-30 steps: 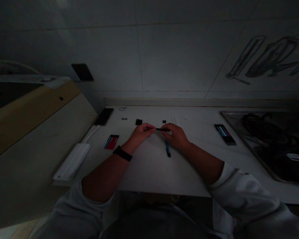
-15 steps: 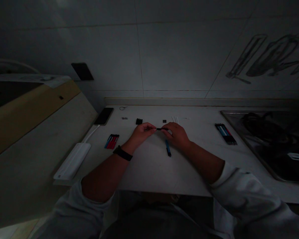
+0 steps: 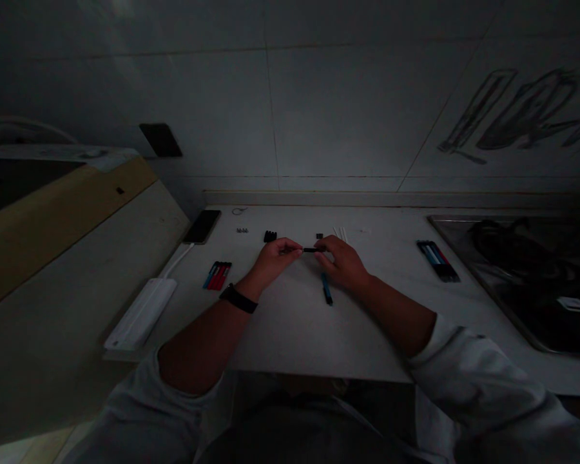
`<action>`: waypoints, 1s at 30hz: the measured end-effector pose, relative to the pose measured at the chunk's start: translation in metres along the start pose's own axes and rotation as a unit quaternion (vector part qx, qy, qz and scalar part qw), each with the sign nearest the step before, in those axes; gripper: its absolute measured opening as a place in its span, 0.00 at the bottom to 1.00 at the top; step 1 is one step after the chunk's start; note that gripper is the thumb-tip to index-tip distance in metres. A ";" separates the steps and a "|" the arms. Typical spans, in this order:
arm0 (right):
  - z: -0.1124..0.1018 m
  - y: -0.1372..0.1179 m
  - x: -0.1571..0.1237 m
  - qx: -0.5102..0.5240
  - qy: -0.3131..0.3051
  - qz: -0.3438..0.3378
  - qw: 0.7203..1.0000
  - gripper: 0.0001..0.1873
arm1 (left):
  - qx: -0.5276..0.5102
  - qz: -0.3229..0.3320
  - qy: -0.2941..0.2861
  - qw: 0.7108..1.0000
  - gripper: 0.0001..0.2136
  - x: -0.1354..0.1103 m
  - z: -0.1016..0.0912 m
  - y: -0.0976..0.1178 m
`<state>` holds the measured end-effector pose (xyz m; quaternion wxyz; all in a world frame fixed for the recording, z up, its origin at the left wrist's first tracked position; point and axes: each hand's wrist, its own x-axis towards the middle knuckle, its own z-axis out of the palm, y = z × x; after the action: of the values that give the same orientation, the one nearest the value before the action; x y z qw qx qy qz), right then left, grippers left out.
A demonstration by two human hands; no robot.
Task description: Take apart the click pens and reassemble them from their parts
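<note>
The scene is dim. My left hand [image 3: 273, 260] and my right hand [image 3: 344, 262] meet over the middle of a white counter [image 3: 290, 322]. Both pinch the ends of a short black pen part [image 3: 311, 249] held level between them. A blue pen barrel [image 3: 325, 289] lies on the counter just under my right hand. A black watch is on my left wrist.
A row of red and blue pens [image 3: 217, 275] lies to the left, another pen set [image 3: 437, 260] to the right. Small black parts [image 3: 269, 236] and thin white refills [image 3: 339, 232] sit behind my hands. A phone [image 3: 202, 226], a white power strip [image 3: 140, 313] and a sink [image 3: 526, 270] flank the counter.
My hands have stayed almost still; the black part between them looks slightly shorter as the fingers have drawn closer together.
</note>
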<state>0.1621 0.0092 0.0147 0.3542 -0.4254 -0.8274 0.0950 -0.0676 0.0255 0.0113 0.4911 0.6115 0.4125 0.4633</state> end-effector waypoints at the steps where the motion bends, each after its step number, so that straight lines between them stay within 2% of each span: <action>1: 0.000 0.000 0.000 0.006 0.003 -0.001 1.000 0.11 | -0.001 0.001 0.002 1.000 0.08 0.000 0.000 0.000; 3: 0.001 0.001 -0.001 0.011 0.009 -0.009 1.000 0.12 | -0.002 0.002 0.003 1.000 0.08 0.000 0.000 -0.001; 8: 0.002 0.002 0.001 -0.003 0.006 -0.021 1.000 0.07 | -0.002 0.007 0.000 1.000 0.09 0.002 0.000 -0.004; 16: 0.000 0.002 0.000 0.007 -0.003 -0.020 1.000 0.13 | 0.011 0.002 0.001 1.000 0.09 0.001 0.000 -0.002; 22: 0.001 0.005 0.001 0.003 0.009 -0.046 0.999 0.06 | 0.033 0.004 -0.004 0.999 0.10 0.002 -0.002 -0.004; 27: 0.003 0.006 0.000 0.023 0.027 -0.042 0.998 0.13 | 0.033 0.015 -0.015 0.999 0.11 0.003 -0.003 -0.007; 30: 0.003 0.006 0.000 0.013 0.024 -0.046 0.999 0.08 | 0.031 0.015 -0.015 0.999 0.10 0.003 -0.003 -0.008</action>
<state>0.1637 0.0140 0.0096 0.3836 -0.3848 -0.8358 0.0793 -0.0699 0.0302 0.0045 0.4711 0.6391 0.4105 0.4484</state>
